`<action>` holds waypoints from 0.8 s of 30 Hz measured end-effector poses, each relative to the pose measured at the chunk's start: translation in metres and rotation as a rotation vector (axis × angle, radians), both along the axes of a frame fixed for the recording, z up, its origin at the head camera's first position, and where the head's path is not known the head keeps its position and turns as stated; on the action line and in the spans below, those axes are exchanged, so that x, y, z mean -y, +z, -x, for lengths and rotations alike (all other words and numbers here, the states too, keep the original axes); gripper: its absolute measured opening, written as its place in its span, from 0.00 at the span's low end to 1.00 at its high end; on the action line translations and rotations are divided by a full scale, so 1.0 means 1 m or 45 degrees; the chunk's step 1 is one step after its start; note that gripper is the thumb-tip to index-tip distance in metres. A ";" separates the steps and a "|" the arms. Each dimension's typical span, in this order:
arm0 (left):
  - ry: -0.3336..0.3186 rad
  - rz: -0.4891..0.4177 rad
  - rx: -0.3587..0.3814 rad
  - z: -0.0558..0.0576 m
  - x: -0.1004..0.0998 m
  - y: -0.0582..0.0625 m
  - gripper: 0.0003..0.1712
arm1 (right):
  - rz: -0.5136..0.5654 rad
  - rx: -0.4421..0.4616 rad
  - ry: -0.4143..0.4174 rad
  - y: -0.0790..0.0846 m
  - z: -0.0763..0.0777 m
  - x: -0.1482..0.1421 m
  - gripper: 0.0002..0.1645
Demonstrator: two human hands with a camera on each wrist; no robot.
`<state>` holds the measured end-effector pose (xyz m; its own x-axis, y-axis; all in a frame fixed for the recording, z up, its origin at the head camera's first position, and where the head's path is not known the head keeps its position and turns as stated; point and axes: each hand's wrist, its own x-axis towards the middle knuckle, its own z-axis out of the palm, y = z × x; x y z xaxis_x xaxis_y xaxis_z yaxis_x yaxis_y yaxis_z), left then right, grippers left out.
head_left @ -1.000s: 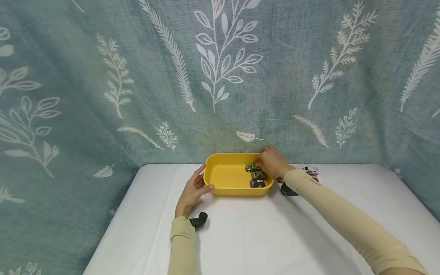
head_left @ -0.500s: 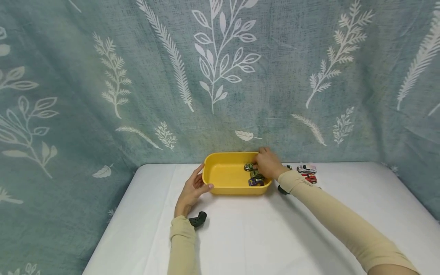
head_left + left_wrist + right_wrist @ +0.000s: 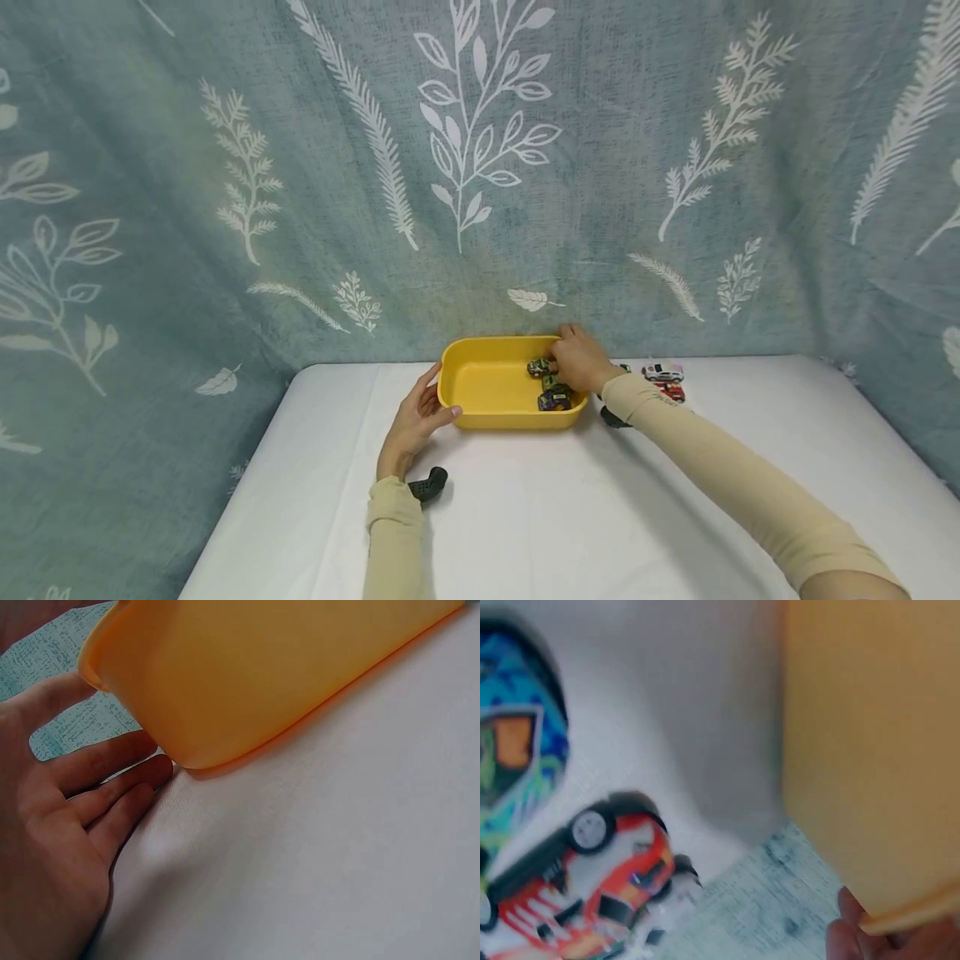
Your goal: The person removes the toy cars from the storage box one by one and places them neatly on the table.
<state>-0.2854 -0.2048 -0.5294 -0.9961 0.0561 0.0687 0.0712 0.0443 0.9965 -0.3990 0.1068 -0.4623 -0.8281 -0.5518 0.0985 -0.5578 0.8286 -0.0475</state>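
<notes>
A yellow plastic tub [image 3: 483,387] stands at the back of the table. My left hand [image 3: 411,423] holds its left end, thumb at the front corner; in the left wrist view the fingers [image 3: 105,761] meet the end wall. Over the back right corner is my right hand [image 3: 585,358], gripping the rim, with fingertips [image 3: 844,941] outside the wall in the right wrist view. Inside the tub's right end lie several toy cars, among them a purple-blue car [image 3: 555,401] and a green patterned car [image 3: 538,367]. The right hand partly covers others.
Right of the tub sit a white toy car [image 3: 663,372], a red toy car [image 3: 615,892], a blue patterned toy car [image 3: 517,720] and a dark object [image 3: 613,417] partly under the right sleeve. A patterned green curtain [image 3: 480,275] hangs directly behind the white table [image 3: 487,517].
My right hand and forearm have shifted slightly left and forward over the tub's corner, uncovering more of the red and white cars. The left hand keeps its hold. The head view has drifted slightly.
</notes>
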 end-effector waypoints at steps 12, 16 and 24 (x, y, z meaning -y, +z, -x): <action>-0.001 -0.020 0.003 0.002 -0.005 0.003 0.54 | 0.199 -0.243 0.141 0.048 -0.009 -0.035 0.13; -0.002 -0.007 0.003 0.001 -0.005 0.001 0.54 | 0.121 -0.242 0.076 0.059 -0.017 -0.060 0.14; 0.014 0.010 0.013 0.000 -0.006 0.000 0.53 | 0.015 -0.289 -0.012 0.060 -0.023 -0.135 0.12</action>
